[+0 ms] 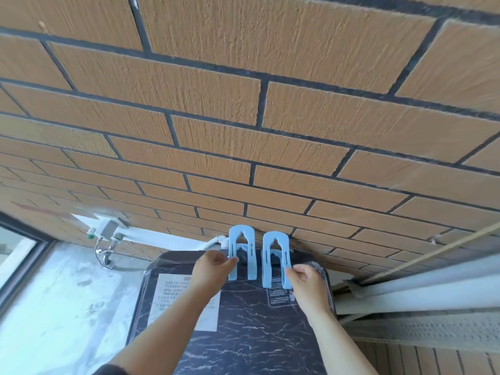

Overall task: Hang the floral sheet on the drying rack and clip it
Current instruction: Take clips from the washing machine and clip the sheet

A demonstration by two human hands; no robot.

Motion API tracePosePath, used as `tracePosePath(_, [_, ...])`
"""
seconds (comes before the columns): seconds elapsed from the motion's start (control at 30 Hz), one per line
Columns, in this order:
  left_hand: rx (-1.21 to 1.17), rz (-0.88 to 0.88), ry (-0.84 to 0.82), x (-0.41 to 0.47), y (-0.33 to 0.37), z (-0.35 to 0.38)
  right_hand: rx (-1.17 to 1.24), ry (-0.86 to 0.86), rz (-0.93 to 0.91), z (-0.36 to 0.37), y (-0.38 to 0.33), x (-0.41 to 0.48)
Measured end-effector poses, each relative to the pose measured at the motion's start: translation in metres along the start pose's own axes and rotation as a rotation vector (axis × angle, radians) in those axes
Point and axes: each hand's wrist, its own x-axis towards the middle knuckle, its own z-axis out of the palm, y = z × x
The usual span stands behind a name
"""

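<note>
The left clip (241,253) is pinched by its outer leg in the left hand (212,269), and the right clip (276,259) likewise in the right hand (308,277). They are upright, side by side, near each other but apart. Both are pale blue plastic arches with two long legs. They are held over a dark marbled surface (243,328), before a brick wall (243,104).

Left clip (241,253): over the appliance top's (257,334) 12 o'clock edge, pinched by the left hand (213,269) at its 8 o'clock.
Right clip (276,259): just beside the left clip at 3 o'clock, held by the right hand (307,280) at its 4 o'clock.
Wall (243,131): behind the appliance, 12 o'clock.
Tap (108,244): on the wall, 10 o'clock of the appliance.
Rails (419,288): 3 o'clock of the appliance.
</note>
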Motion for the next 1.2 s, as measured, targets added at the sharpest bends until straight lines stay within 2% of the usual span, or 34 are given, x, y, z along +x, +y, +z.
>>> tracePosePath(0.27, [0.07,-0.05,0.005,0.004,-0.007,0.013,-0.088,-0.023,-0.004,0.005,0.001,0.005])
tracePosePath(0.47, [0.019,-0.068,-0.035,-0.02,-0.026,0.002,-0.017,-0.073,-0.013,0.006,0.01,-0.02])
tracePosePath(0.63, [-0.007,-0.054,0.001,-0.056,-0.052,-0.017,0.01,-0.104,-0.026,-0.001,0.025,-0.061])
tracePosePath(0.87, [0.138,-0.052,-0.112,-0.094,-0.093,-0.02,-0.09,-0.171,-0.006,0.0,0.062,-0.101])
tracePosePath(0.97, [0.137,-0.042,-0.097,-0.1,-0.093,-0.023,-0.099,-0.152,0.003,-0.003,0.067,-0.106])
tracePosePath(1.1, [0.077,0.023,0.012,-0.089,-0.078,-0.032,-0.106,-0.101,-0.028,-0.013,0.052,-0.098])
tracePosePath(1.2, [-0.003,0.018,-0.017,-0.073,-0.063,-0.034,-0.102,-0.129,-0.04,-0.013,0.035,-0.081])
